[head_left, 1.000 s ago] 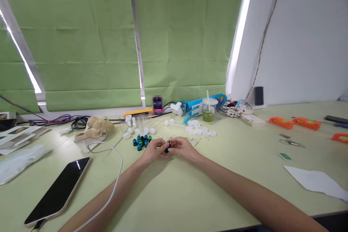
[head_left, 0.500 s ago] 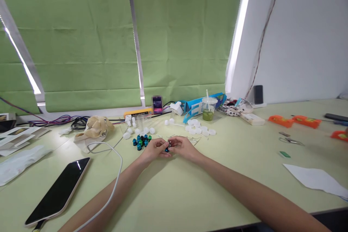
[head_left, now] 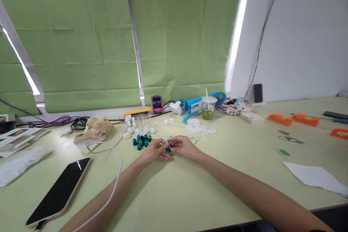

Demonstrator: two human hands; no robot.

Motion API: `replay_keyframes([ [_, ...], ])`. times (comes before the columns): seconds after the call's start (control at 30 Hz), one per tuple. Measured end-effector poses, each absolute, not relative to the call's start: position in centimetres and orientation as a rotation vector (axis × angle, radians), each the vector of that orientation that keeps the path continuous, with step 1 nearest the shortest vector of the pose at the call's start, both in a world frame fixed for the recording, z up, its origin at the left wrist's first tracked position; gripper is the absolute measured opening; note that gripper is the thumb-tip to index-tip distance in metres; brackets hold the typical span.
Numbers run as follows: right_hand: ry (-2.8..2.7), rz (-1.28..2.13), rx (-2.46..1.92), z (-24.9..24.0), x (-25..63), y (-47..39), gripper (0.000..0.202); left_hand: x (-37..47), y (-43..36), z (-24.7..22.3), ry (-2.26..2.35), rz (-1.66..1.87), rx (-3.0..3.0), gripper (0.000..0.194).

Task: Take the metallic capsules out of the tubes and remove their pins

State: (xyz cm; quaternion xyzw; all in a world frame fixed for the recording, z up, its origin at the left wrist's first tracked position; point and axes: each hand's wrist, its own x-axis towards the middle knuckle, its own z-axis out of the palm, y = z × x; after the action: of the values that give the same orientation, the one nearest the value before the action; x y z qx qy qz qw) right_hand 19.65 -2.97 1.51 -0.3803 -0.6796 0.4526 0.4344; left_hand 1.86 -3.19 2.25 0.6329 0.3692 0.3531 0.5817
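Observation:
Both my hands meet over the middle of the table. My left hand point(head_left: 157, 149) pinches a small shiny blue-and-black knob-like piece point(head_left: 168, 148) between thumb and fingers. From the other side, the fingertips of my right hand point(head_left: 182, 146) are closed on the same piece. The fingers cover part of it, so its exact kind is unclear. Just left of my left hand stands a cluster of several similar blue, green and black pieces point(head_left: 139, 145). Thin pale sticks or wires point(head_left: 194, 140) lie behind my right hand.
White round caps point(head_left: 198, 129) and a lidded cup of green drink point(head_left: 208, 108) stand farther back. A tablet-like device point(head_left: 59, 190) lies at left, and a white cable point(head_left: 118, 174) crosses my left forearm. Orange tools point(head_left: 306, 119), scissors point(head_left: 292, 139) and white paper point(head_left: 312, 176) lie at right.
The small piece has turned slightly between my fingers and shows more of its blue side. My hands stay in nearly the same place.

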Motion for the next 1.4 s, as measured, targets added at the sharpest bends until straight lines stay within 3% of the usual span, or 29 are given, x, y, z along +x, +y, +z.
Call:
replay_keyframes([
  [1.27,-1.841,1.162,-0.862,2.8,20.2,-3.7,0.029,1.8,-3.6,2.7,0.771,0.736,1.552,0.032],
  [1.4,-1.884,1.104,-0.860,3.3,20.2,-3.9,0.035,1.8,-3.6,2.7,0.781,0.746,1.544,0.032],
])
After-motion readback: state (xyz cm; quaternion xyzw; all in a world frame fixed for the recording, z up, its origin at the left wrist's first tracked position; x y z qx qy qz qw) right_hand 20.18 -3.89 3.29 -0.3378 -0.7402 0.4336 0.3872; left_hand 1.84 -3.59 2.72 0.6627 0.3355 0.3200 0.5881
